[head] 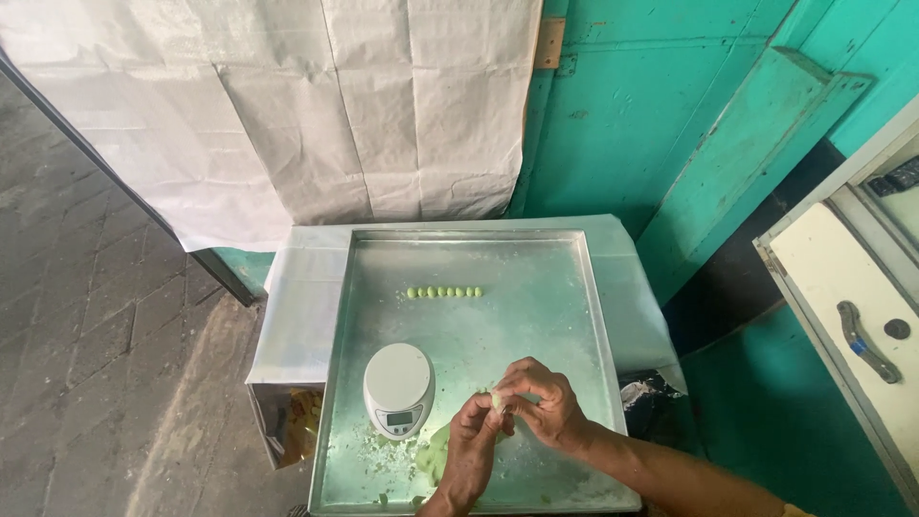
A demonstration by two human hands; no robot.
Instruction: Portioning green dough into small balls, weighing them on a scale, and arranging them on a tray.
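My left hand [471, 450] and my right hand [543, 402] meet over the near part of a big metal tray [565, 287], pinching a small pale green dough piece [497, 400] between their fingertips. Under my left hand lies a lump of green dough [433, 460] with crumbs around it. A small white digital kitchen scale [399, 386] stands on the tray just left of my hands. Further back on the tray, a short row of several small green dough balls [444, 292] lies side by side.
The tray rests on a small table covered in white plastic sheet [302, 306]. Behind it are a turquoise wooden wall [651, 105] and a hanging white sheet [316, 105]. A white cabinet with a metal handle [862, 340] stands at right. Grey paving [86, 316] lies at left.
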